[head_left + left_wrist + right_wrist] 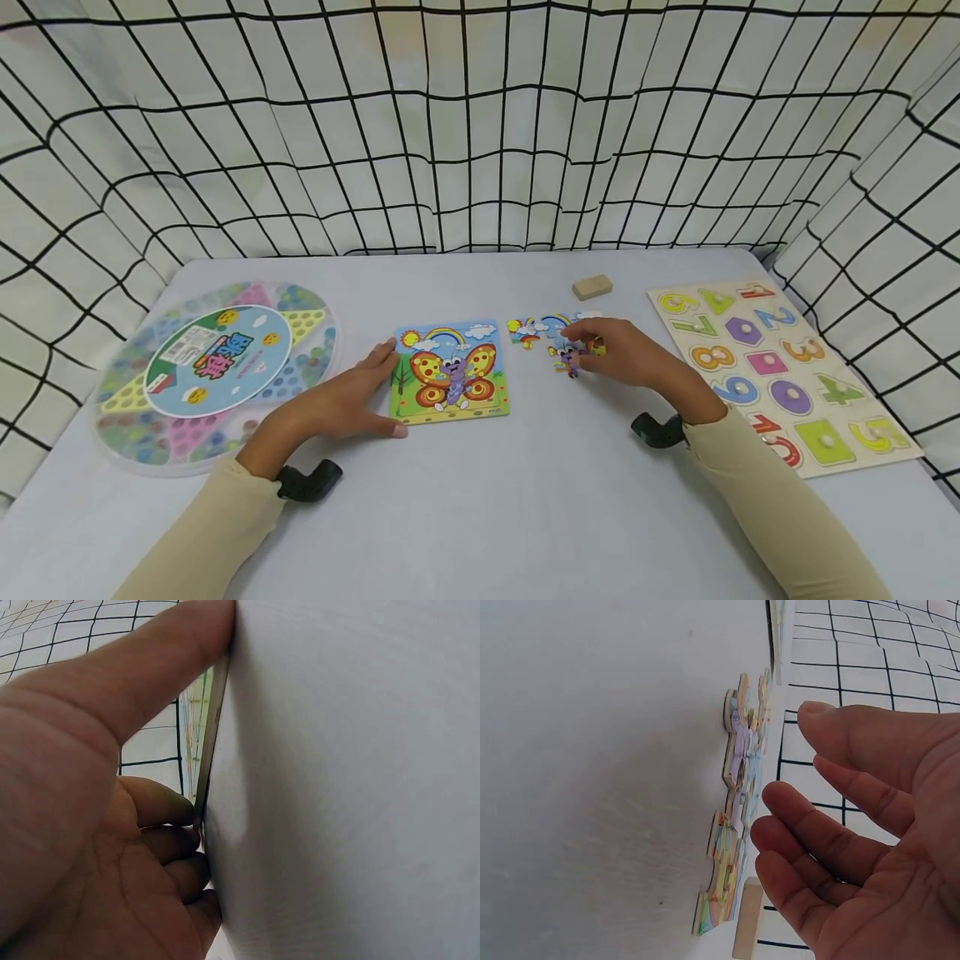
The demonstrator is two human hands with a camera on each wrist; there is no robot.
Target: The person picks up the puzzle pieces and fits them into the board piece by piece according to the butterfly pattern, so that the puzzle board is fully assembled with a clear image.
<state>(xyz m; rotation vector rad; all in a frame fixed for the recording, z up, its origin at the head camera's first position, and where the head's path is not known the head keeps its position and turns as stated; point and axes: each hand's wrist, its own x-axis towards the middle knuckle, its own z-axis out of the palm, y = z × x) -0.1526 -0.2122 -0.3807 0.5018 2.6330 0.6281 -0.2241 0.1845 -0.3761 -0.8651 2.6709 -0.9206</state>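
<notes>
Left hand (347, 398) (released) is touching one square, multicoloured butterfly board (452, 375); unclenched right hand (630, 357) is hovering near colourful, wooden-looking jigsaw pieces (739, 746).

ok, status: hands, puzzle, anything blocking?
Left hand touching left edge of butterfly board. Right hand over puzzle pieces, gripping nothing. Wooden block beyond puzzle pieces, seemingly not obstructing.

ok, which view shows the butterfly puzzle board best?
Head: nearly the whole printed face of the butterfly puzzle board shows, with the left hand only at its left edge. Left wrist: just a thin slice, almost edge-on. Right wrist: at most a sliver near the top; can't confirm it.
</notes>
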